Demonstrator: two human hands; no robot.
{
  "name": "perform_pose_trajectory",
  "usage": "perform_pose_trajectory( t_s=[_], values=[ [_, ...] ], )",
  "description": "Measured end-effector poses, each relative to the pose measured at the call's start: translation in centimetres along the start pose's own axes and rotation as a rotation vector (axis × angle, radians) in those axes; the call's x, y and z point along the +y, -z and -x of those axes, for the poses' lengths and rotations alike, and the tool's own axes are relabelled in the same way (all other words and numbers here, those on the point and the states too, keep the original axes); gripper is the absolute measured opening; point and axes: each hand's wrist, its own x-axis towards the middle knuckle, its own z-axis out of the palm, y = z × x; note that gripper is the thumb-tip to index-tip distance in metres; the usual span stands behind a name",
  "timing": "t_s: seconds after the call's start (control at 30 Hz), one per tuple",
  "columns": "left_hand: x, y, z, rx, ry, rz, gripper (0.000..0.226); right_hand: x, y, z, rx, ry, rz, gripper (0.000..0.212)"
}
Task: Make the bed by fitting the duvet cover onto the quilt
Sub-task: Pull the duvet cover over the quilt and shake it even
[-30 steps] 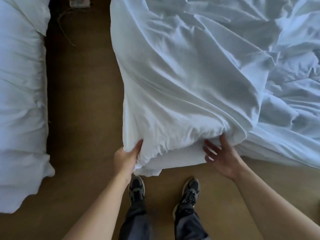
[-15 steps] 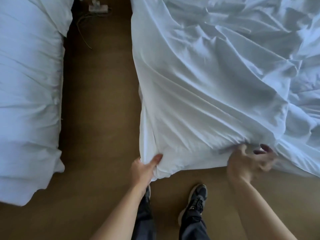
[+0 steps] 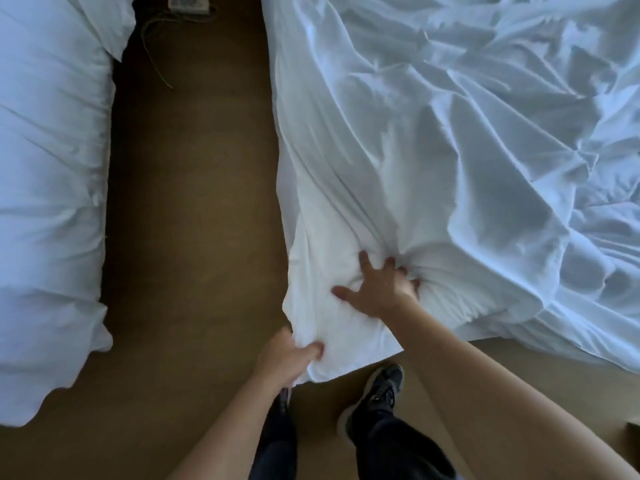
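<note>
Hands (image 3: pixel 287 358) (image 3: pixel 381 285) grip plain unmarked duvet cover (image 3: pixel 398 150)

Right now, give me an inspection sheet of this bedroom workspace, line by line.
Surface: brown floor runs between two beds.
Job's things: white duvet cover lies rumpled over the right-hand bed, its near corner hanging at the bed's foot; the quilt cannot be told apart from it.
Clutter: nothing seen.
Hands: left hand pinches the cover's bottom corner; right hand presses on the cover, with some fingers dug into a bunched fold.
Cables: a thin cord trails over the floor from a white power strip at the top.
Surroundings: second bed with white bedding on the left; the person's dark shoe below the corner.
</note>
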Motion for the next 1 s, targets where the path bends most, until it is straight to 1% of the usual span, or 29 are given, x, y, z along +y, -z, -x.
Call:
perform_pose_trajectory(
  t_s=[0.03, 0.07, 0.1, 0.13, 0.17, 0.2, 0.23, 0.27, 0.3, 0.33, 0.37, 0.4, 0.43, 0.47, 0.5, 0.53, 0.57, 0.6, 0.63, 0.67, 0.7, 0.73, 0.77, 0.8, 0.87, 0.9, 0.93, 0.97, 1.0],
  values=[
    [1.7, 1.1, -0.7, -0.003, -0.019, -0.004, 0.061, -0.5, 1.3, 0.1, -0.040, 0.011, 0.028, 0.107],
    [3.8, 2.3, -1.6, 0.011, -0.045, 0.060, 0.070, -1.0, 2.6, 0.2, -0.048, 0.049, 0.060, 0.103],
    [6.1, 3.1, -2.5, 0.046, -0.078, 0.138, 0.071, -1.8, 4.0, 0.1, 0.015, 0.118, 0.049, 0.090],
    [8.3, 3.2, -3.5, 0.083, -0.111, 0.189, 0.066, -2.8, 5.6, -0.1, 0.165, 0.223, -0.037, 0.069],
    [10.4, 2.6, -4.5, 0.106, -0.126, 0.198, 0.061, -3.8, 7.5, -0.6, 0.397, 0.329, -0.156, 0.048],
    [11.7, 1.2, -5.4, 0.125, -0.114, 0.170, 0.060, -4.9, 9.7, -1.7, 0.698, 0.424, -0.245, 0.035],
    [12.1, -0.8, -6.0, 0.155, -0.107, 0.120, 0.059, -6.1, 12.4, -3.2, 0.980, 0.471, -0.279, 0.032],
    [11.7, -3.0, -6.3, 0.190, -0.127, 0.062, 0.056, -6.9, 15.3, -5.2, 1.136, 0.445, -0.278, 0.042],
    [11.0, -4.6, -6.1, 0.231, -0.161, 0.014, 0.052, -7.2, 18.3, -7.9, 1.134, 0.365, -0.272, 0.061],
    [10.0, -5.3, -5.8, 0.267, -0.189, 0.000, 0.049, -7.2, 20.9, -10.9, 0.978, 0.254, -0.261, 0.084],
    [9.1, -5.3, -5.7, 0.284, -0.202, 0.034, 0.048, -7.2, 22.5, -13.5, 0.782, 0.160, -0.235, 0.100],
    [8.4, -4.9, -5.6, 0.264, -0.179, 0.087, 0.047, -7.0, 22.9, -15.7, 0.600, 0.119, -0.157, 0.103],
    [8.1, -4.3, -5.4, 0.227, -0.143, 0.092, 0.045, -6.6, 22.2, -17.0, 0.484, 0.127, -0.033, 0.092],
    [8.2, -3.6, -5.4, 0.170, -0.105, 0.044, 0.043, -6.2, 21.1, -18.0, 0.463, 0.190, 0.087, 0.073],
    [9.0, -3.0, -5.7, 0.118, -0.093, -0.047, 0.044, -5.8, 20.5, -18.7, 0.467, 0.263, 0.151, 0.057],
    [10.4, -2.3, -6.5, 0.079, -0.089, -0.117, 0.049, -5.4, 20.7, -19.3, 0.461, 0.315, 0.132, 0.050],
    [12.6, -1.4, -7.5, 0.065, -0.122, -0.150, 0.059, -5.1, 21.9, -19.9, 0.460, 0.350, 0.041, 0.048],
    [15.4, -0.2, -8.4, 0.080, -0.138, -0.052, 0.071, -5.1, 23.8, -20.6, 0.485, 0.366, -0.083, 0.048],
    [18.5, 1.1, -9.4, 0.114, -0.141, 0.149, 0.079, -5.2, 26.2, -21.3, 0.588, 0.364, -0.241, 0.048],
    [21.3, 2.0, -10.6, 0.143, -0.130, 0.288, 0.081, -5.2, 28.5, -21.8, 0.772, 0.332, -0.427, 0.047],
    [23.5, 2.1, -11.6, 0.121, -0.154, 0.362, 0.077, -5.0, 30.0, -22.2, 0.983, 0.263, -0.576, 0.046],
    [24.8, 1.4, -11.8, 0.050, -0.199, 0.373, 0.068, -4.8, 30.1, -22.2, 1.102, 0.194, -0.627, 0.045],
    [25.2, -0.2, -12.3, 0.010, -0.224, 0.375, 0.057, -4.8, 28.9, -21.9, 1.091, 0.165, -0.561, 0.045],
    [24.8, -2.2, -12.2, -0.005, -0.220, 0.366, 0.047, -4.7, 26.4, -21.6, 0.931, 0.184, -0.313, 0.046],
    [22.7, -4.2, -11.2, 0.013, -0.131, 0.323, 0.040, -5.1, 22.0, -19.6, 0.472, 0.303, 0.141, 0.059],
    [21.4, -3.6, -11.2, -0.002, -0.088, 0.315, 0.038, -5.6, 21.6, -19.3, 0.273, 0.317, 0.258, 0.071],
    [20.4, -2.1, -11.1, -0.040, -0.052, 0.276, 0.037, -6.2, 22.9, -19.6, 0.117, 0.367, 0.261, 0.082],
    [20.1, 0.0, -11.3, -0.131, -0.025, 0.196, 0.039, -7.3, 25.8, -19.7, -0.061, 0.404, 0.175, 0.087],
    [20.3, 2.3, -11.7, -0.248, -0.010, 0.136, 0.046, -8.4, 28.7, -20.6, -0.159, 0.419, 0.062, 0.083]
  ],
)
